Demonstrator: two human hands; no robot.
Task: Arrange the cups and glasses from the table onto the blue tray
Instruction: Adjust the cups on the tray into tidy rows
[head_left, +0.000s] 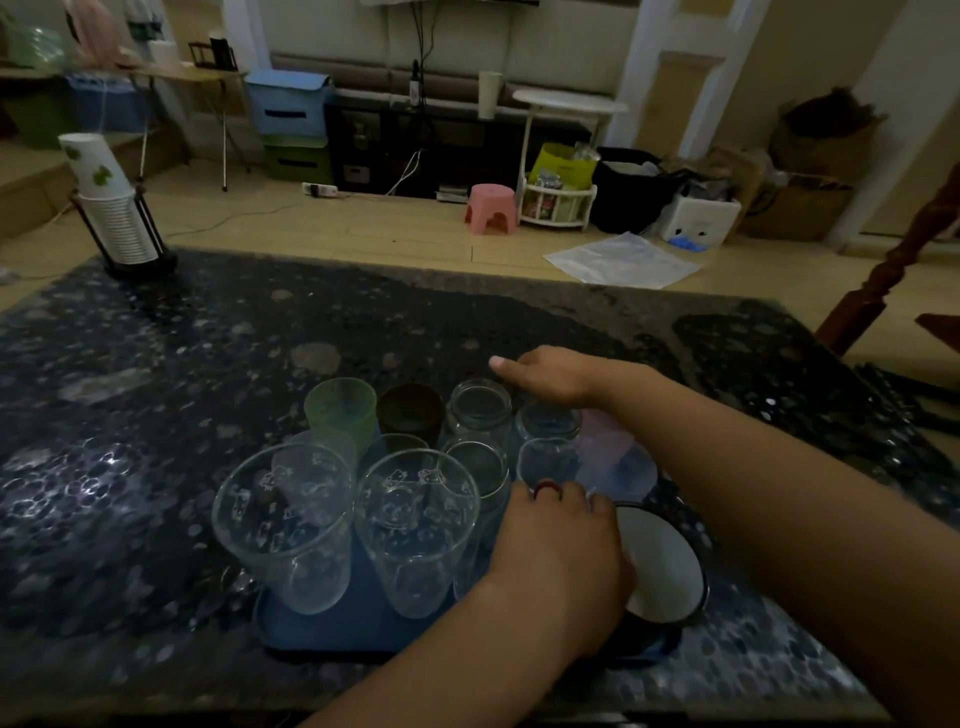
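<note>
A blue tray (322, 626) lies on the dark speckled table near its front edge, crowded with cups. Two tall clear printed glasses (283, 525) (415, 525) stand at the front. Behind them are a green cup (340, 408), a dark brown cup (410, 410), a clear jar (480, 408), another clear glass (480, 467), small glasses (548, 460) and a lilac translucent cup (615, 457). My left hand (561, 551), with a red ring, wraps the left side of a white dark-rimmed mug (665, 561) at the tray's right end. My right hand (550, 379) hovers palm-down over the rear small glass; its grip is hidden.
A rack of stacked paper cups (117, 208) stands at the table's far left corner. The table's far edge (467, 270) drops to a wooden floor with a pink stool (491, 208). A dark wooden chair post (883, 280) rises at the right.
</note>
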